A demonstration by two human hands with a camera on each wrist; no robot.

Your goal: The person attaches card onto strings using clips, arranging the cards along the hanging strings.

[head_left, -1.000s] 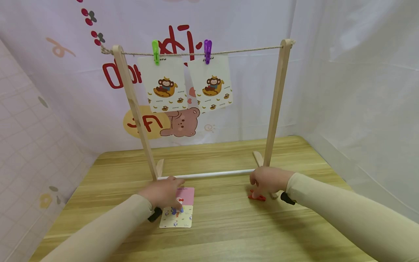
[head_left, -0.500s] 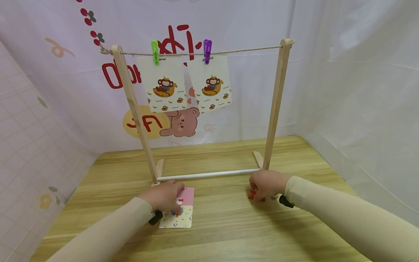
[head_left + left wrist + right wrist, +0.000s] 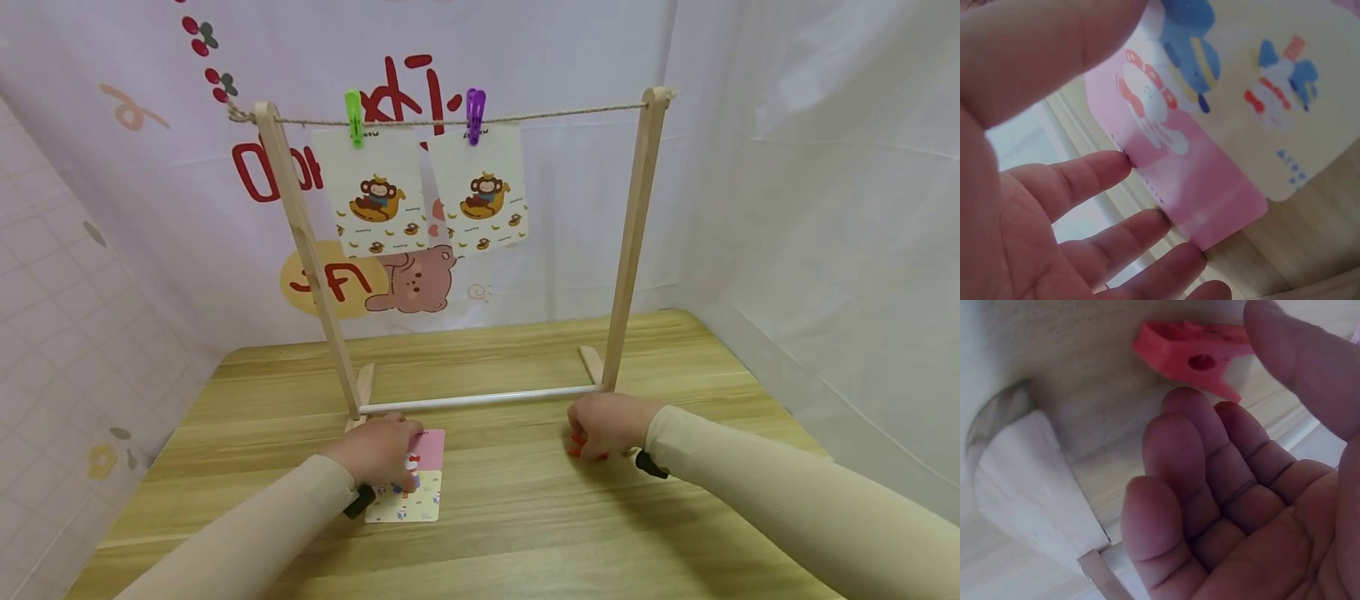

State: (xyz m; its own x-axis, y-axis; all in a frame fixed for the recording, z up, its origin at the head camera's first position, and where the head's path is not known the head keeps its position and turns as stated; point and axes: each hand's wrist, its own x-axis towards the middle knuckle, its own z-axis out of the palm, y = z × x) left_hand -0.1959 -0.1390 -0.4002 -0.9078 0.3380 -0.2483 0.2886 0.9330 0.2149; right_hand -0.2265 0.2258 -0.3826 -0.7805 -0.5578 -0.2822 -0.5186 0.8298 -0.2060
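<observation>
In the head view my left hand (image 3: 378, 452) rests over a pink and pale-yellow card (image 3: 422, 500) with rounded corners that lies on the table. The left wrist view shows its fingertips (image 3: 1147, 215) at the pink edge of the card (image 3: 1222, 200), the thumb above the card and the fingers loosely extended. My right hand (image 3: 611, 425) is down by the rack's right foot, at a red clothespin (image 3: 577, 447). Seen from the right wrist, the thumb and forefinger pinch the handle ends of the clothespin (image 3: 1191, 356), while the other fingers curl below.
A wooden rack (image 3: 633, 242) stands behind the hands, with a white bar (image 3: 480, 400) low across it and a string (image 3: 570, 112) on top. Two monkey-print sheets (image 3: 378, 192) hang there from a green clothespin (image 3: 355, 119) and a purple clothespin (image 3: 475, 117). White curtains surround the table (image 3: 510, 517).
My right hand has lowered slightly and its fingers have closed in on the red clothespin. My left hand has shifted slightly over the card, which stays in place.
</observation>
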